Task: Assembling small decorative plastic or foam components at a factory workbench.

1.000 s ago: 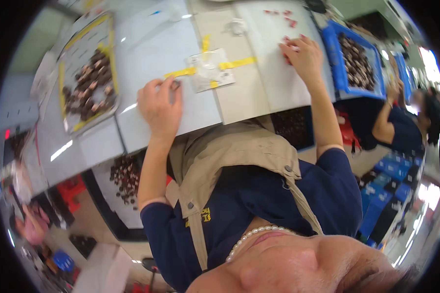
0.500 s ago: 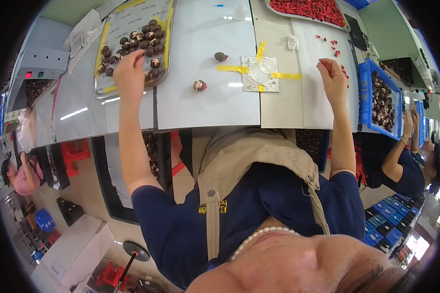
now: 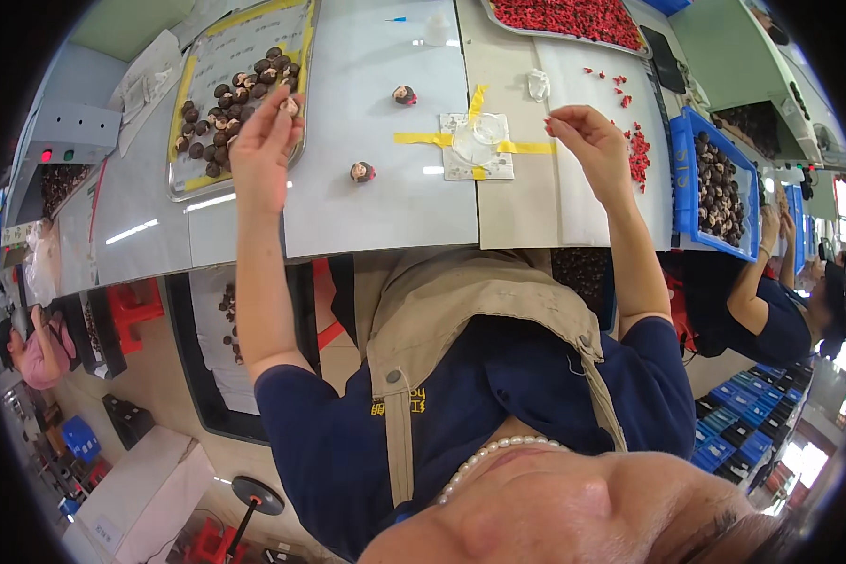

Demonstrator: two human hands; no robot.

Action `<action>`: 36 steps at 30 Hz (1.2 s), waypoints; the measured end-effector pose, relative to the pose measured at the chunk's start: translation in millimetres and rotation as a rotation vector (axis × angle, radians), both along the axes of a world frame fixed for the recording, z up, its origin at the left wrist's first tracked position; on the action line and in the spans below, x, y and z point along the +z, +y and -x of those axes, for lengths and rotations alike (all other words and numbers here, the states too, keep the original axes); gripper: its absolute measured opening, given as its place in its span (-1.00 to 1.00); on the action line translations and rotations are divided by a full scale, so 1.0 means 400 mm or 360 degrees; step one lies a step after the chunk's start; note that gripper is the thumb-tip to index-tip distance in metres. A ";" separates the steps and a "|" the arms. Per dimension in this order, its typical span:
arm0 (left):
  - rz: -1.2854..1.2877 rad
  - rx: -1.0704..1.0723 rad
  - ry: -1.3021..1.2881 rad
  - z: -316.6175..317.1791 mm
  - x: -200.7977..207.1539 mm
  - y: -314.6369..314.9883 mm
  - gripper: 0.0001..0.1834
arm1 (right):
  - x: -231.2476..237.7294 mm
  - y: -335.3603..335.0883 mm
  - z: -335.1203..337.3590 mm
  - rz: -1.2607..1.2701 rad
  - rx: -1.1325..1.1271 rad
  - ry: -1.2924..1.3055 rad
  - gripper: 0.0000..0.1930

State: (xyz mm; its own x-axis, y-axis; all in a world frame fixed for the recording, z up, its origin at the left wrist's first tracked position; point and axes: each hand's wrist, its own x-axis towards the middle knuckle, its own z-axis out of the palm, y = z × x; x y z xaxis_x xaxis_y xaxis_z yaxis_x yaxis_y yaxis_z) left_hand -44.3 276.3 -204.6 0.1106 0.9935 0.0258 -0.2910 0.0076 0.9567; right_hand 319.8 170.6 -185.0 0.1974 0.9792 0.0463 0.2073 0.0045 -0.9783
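Observation:
My left hand (image 3: 263,155) is closed, pinching a small doll head (image 3: 290,107) with brown hair and a pale face at the near right side of a clear tray (image 3: 193,193) of similar heads. My right hand (image 3: 594,150) pinches a tiny red piece (image 3: 548,123) in its fingertips, just right of a square plate (image 3: 493,169). That plate carries a clear round dish (image 3: 473,150) and is fixed with yellow tape (image 3: 526,148). Two doll heads lie apart on the table between my hands, a farther one (image 3: 404,95) and a nearer one (image 3: 362,172), each showing red at its side.
Loose red pieces (image 3: 638,155) lie beyond my right wrist, below a tray (image 3: 573,41) heaped with more. A blue bin (image 3: 684,193) of heads stands at the right edge. A crumpled white wad (image 3: 538,85) sits beyond the plate. Other people work at both sides.
My left hand has come up off the tray's heads with one doll head. My right hand has moved left from the loose red pieces toward the plate. The farther loose head has rolled, its face now showing.

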 end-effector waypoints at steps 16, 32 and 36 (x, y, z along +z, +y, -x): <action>0.0800 -0.0773 -0.0916 -0.254 -0.099 -0.279 -0.69 | 0.033 0.057 0.089 -0.0042 0.0200 -0.0803 -0.89; 0.0771 -0.0912 -0.1122 -0.244 -0.115 -0.275 -0.72 | 0.050 0.068 0.127 -0.0303 0.0372 -0.1337 -0.91; 0.0778 -0.0866 -0.0997 -0.247 -0.107 -0.279 -0.73 | 0.069 0.082 0.136 -0.0426 0.0471 -0.1574 -0.91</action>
